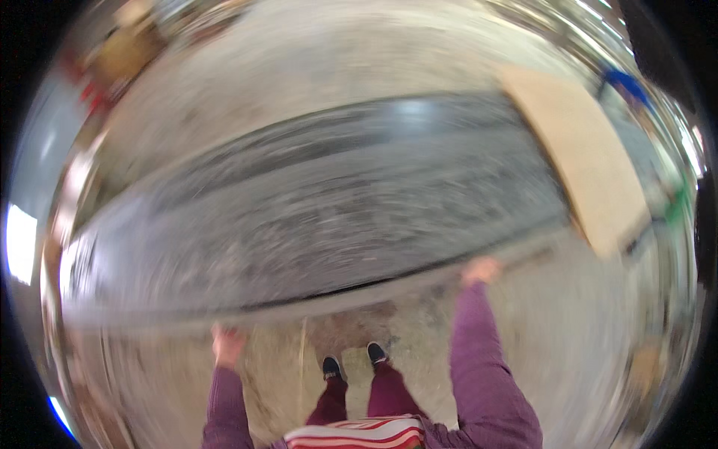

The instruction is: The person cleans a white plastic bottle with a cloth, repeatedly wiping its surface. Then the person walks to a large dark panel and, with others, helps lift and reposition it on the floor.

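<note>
A long dark grey surface (344, 202) with a streaked look stretches across the view in front of me; motion blur hides whether it is a sheet or a tabletop. My left hand (228, 346) is at its near edge, toward the left. Farther right along that same edge is my right hand (481, 270). Both arms reach forward in purple sleeves. The fingers of both hands are smeared, so I cannot tell whether they grip the edge or only touch it. A pale tan board (583, 157) lies at the right end of the dark surface.
My feet in dark shoes (353, 360) stand on a stained concrete floor (419, 329) just below the near edge. A person in blue (627, 87) is at the far right. Blurred brown boxes (127, 56) and red items (93, 97) are at the far left.
</note>
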`<action>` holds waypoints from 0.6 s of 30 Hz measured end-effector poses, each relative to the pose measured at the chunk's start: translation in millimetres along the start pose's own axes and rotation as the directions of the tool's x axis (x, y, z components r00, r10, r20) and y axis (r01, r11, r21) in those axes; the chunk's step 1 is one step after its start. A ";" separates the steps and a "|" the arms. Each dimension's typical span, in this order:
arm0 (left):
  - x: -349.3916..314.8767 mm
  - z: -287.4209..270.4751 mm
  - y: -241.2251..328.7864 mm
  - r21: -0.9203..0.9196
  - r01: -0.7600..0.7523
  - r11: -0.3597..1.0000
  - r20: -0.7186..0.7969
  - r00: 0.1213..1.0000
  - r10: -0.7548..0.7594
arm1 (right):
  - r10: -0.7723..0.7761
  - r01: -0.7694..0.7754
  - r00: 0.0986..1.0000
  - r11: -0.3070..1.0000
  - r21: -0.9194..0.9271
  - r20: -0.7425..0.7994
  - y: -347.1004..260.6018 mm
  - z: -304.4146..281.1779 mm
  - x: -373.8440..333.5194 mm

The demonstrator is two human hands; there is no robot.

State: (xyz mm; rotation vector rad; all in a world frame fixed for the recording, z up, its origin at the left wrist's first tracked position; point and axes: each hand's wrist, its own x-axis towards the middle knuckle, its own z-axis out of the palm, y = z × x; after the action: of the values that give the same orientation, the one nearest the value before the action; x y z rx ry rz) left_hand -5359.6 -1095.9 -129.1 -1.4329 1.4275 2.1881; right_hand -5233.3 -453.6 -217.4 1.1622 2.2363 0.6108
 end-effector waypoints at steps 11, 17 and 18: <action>-124.5 -405.1 -70.7 0.902 -0.374 0.217 0.364 0.927 0.089 | -0.066 0.056 0.998 0.953 -0.298 -0.024 -47.6 -2.7 -215.3; -117.7 -626.0 25.9 0.824 0.157 0.544 -0.296 0.938 0.179 | -0.554 -0.555 0.819 -0.695 0.457 0.152 -298.7 -89.0 -454.0; -108.2 -653.6 49.4 0.833 0.154 0.532 -0.336 0.904 0.264 | -0.587 -0.578 0.797 -0.675 0.458 0.141 -339.0 -119.4 -495.2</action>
State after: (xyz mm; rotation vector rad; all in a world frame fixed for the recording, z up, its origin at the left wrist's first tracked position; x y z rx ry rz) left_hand -4922.9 -1592.9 -69.4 -1.4474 2.2443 0.8203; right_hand -5273.4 -1064.0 -208.8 1.3717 1.0803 -2.7590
